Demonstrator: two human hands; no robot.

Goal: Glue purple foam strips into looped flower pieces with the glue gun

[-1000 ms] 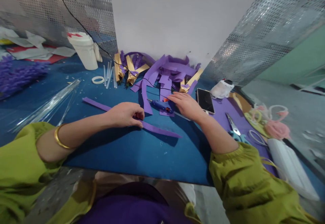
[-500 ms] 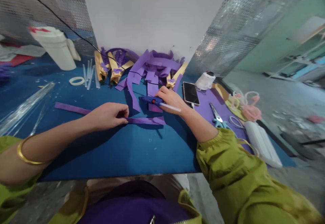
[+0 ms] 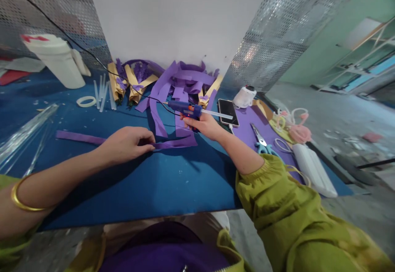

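Glue gun lifted over a purple strip on the blue counter

A long, flat purple foam strip [image 3: 129, 142] is pinned to the felt-like blue counter [image 3: 160, 181] by the left hand [image 3: 126, 144], its fingers curled down onto the strip's middle. A blue glue gun [image 3: 185, 108], with a clear stick at its rear, is gripped by the closed fingers of the right hand [image 3: 206, 126]. Half a second ago the gun lay low by the scrap pile [image 3: 182, 82]; it is now raised clear of the counter. Bare counter is left between the strip and the near edge; a phone [image 3: 227, 109] and scissors [image 3: 259, 138] are set to the right.
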